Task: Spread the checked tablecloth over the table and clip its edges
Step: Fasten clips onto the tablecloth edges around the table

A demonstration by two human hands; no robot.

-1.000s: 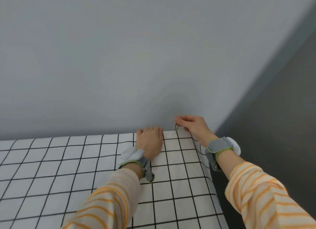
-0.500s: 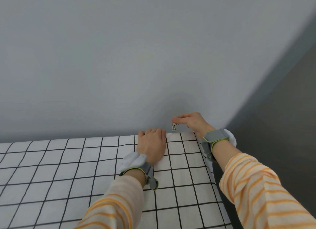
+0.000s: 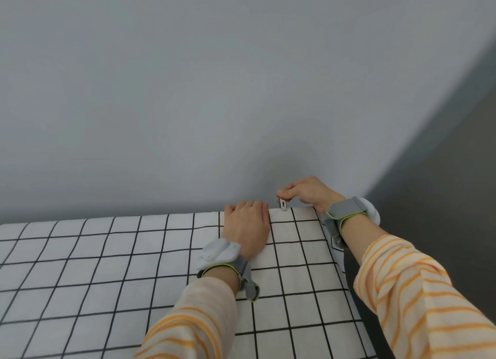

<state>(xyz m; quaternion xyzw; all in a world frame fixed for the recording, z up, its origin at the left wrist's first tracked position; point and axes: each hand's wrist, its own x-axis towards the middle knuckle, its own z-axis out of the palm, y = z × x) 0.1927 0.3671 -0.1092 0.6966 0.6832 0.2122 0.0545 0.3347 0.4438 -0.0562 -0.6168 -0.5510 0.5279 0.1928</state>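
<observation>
The white tablecloth [image 3: 107,264] with a black grid lies spread over the table and fills the lower part of the view. My left hand [image 3: 247,227] presses flat on it near the far right corner, fingers together and reaching the far edge. My right hand [image 3: 308,193] hovers just past that edge and pinches a small silver clip [image 3: 283,204] between thumb and fingers. The clip hangs down and touches the cloth's far edge, right beside my left fingertips.
A plain grey wall [image 3: 188,104] rises directly behind the table's far edge. To the right of the table a darker grey surface [image 3: 442,197] drops away. The cloth hangs over the table's right side [image 3: 346,264].
My right hand has lifted slightly and carried the clip left and down onto the cloth's far edge. My left hand stays pressed in the same spot.
</observation>
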